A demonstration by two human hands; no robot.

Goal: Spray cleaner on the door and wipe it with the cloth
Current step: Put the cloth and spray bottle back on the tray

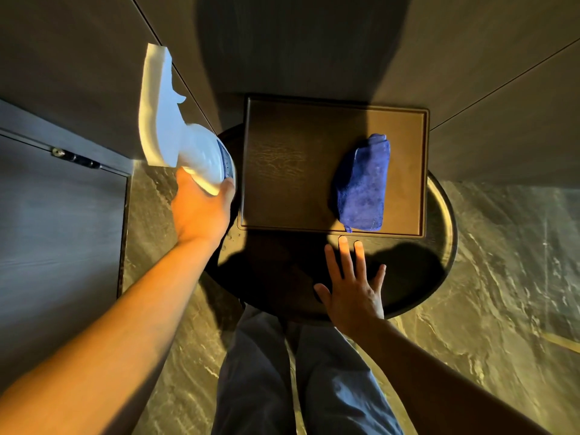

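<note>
My left hand (201,208) grips a white spray bottle (175,130) with a blue label, lifted at the left edge of a round dark table (439,277), its nozzle pointing up and away. A folded blue cloth (364,186) lies on the right part of a brown rectangular tray (282,171) on the table. My right hand (354,284) hovers with fingers spread over the table's near side, just short of the cloth and touching nothing. A dark grey door (56,221) with a hinge stands at the left.
Grey wall panels (314,42) rise behind the table. The floor (502,277) is marbled stone. My legs in blue trousers (298,387) stand right under the table's near edge.
</note>
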